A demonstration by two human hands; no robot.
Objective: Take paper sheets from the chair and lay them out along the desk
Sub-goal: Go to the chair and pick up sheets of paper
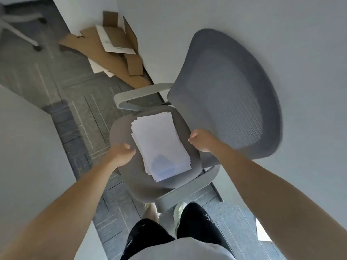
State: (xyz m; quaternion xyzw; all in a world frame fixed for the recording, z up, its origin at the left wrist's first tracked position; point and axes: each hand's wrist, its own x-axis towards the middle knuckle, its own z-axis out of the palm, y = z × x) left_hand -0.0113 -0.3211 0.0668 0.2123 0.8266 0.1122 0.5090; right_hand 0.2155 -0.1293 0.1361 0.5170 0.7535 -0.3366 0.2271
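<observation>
While a fanned stack of paper sheets (161, 143) is lying on the seat of the grey office chair (120, 132), the left hand (122, 154) is hovering just beside its left edge, fingers loosely curled and holding nothing. The right hand (200, 139) is sitting at the right edge, fingers curled; whether it is gripping cannot be told. Flattened cardboard (112, 49) is lying on grey carpet (84, 113) beyond.

Grey carpet tiles (90, 113) with thin pale lines run as a strip between plain white surfaces (244, 19) on either side. Flattened brown cardboard (112, 59) lies heaped at the far end, near a wheeled chair base (20, 32). The light is soft and even.
</observation>
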